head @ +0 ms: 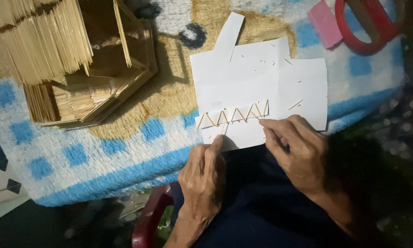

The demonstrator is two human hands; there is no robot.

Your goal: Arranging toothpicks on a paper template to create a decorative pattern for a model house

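Right hand [294,151]: we pinch the zigzag of sticks [234,115]; left hand [205,173], released, fingertip pressing the white paper [261,82].

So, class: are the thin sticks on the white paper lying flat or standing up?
Flat: the sticks lie in a zigzag row on the paper.

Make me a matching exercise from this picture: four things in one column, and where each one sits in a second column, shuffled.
Things:
1. stick house model
2. zigzag of sticks
3. red scissors
4. pink block

Places:
A. top right corner, on the blanket
B. on the white paper, at the fingertips of both hands
C. top left, on the blanket
D. just left of the red handles

Pairs: 1-C, 2-B, 3-A, 4-D. The right hand touches the zigzag's right end; the left hand presses the paper's lower edge.
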